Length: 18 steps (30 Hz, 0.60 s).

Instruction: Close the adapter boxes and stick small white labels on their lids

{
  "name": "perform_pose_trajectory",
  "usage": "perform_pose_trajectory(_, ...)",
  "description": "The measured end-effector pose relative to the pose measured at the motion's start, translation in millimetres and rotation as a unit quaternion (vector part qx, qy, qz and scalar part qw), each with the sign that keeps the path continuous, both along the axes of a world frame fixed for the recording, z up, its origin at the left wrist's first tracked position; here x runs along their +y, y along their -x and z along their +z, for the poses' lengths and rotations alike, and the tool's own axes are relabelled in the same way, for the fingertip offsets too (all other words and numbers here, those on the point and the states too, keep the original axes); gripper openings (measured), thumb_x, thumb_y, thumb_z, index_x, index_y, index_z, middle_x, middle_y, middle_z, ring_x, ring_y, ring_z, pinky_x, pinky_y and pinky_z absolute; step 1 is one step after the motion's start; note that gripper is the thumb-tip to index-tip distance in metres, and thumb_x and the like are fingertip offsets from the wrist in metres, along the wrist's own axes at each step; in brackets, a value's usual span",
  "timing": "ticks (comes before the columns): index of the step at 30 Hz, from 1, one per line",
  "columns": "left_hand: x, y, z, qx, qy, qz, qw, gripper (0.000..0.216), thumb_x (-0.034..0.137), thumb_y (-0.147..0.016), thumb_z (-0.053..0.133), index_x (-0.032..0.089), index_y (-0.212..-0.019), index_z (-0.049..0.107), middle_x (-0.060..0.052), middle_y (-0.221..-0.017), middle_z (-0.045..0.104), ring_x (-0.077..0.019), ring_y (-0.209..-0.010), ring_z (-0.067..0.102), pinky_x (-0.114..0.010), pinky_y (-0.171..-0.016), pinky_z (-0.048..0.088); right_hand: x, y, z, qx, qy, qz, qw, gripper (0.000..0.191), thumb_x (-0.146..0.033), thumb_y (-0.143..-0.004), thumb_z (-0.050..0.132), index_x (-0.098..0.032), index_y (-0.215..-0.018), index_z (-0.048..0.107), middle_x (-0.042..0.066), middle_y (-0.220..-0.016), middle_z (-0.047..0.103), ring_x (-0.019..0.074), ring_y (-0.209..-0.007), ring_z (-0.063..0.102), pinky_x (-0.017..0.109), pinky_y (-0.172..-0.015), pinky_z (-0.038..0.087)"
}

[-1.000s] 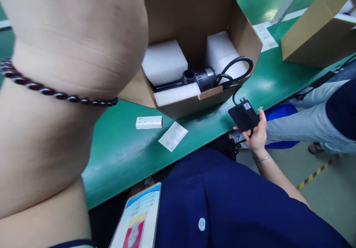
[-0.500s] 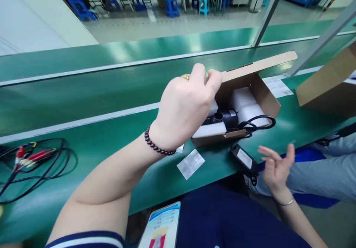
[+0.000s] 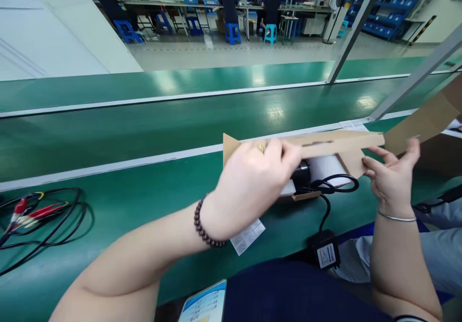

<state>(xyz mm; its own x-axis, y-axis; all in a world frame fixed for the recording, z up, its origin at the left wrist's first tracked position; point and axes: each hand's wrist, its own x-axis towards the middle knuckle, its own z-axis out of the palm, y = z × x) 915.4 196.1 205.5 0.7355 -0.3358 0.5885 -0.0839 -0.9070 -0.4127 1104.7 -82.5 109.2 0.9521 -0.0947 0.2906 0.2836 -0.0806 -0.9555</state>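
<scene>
Left hand point(image 3: 252, 182) is grasping the lid point(image 3: 339, 141) of a brown cardboard box point(image 3: 352, 163), holding it lower than before.
Right hand point(image 3: 391, 175), fingers spread, is now touching the box's side; below it, a black rectangular adapter point(image 3: 321, 246) is hanging. Beneath the left hand, a white paper sheet point(image 3: 249, 236) is lying partly hidden.

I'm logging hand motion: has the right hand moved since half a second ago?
Yes: the right hand moved forward, nearer the right grey post, and now reaches the box flap.
</scene>
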Motion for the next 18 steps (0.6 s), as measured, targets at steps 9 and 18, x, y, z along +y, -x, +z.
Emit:
perform_pose_trajectory(9, -18, 30, -52.3, 0.06, 0.026, -0.04, 0.997, 0.024, 0.005, -0.09, 0.05, 0.001, -0.11, 0.063, -0.027, -0.117, 0.067, -0.0343, -0.11, 0.068, -0.044, -0.093, 0.06, 10, 16, 82.7, -0.168, 0.119, 0.077, 0.975, 0.044, -0.044, -0.075, 0.082, -0.022, -0.111, 0.072, 0.015, -0.116, 0.067, 0.0264, -0.107, 0.066, 0.051, -0.097, 0.051)
perform_pose_trajectory(18, -23, 28, -56.7, 0.043, 0.057, -0.031, 0.997, 0.022, 0.004, -0.089, 0.051, 0.003, -0.106, 0.065, -0.027, -0.115, 0.068, -0.0354, -0.108, 0.069, -0.047, -0.092, 0.061, 133, 0, 97.2, 0.199, 0.346, 0.384, 0.833, 0.036, -0.05, -0.07, 0.084, -0.017, -0.076, 0.071, 0.008, -0.083, 0.068, 0.0178, -0.073, 0.06, 0.029, -0.062, 0.051)
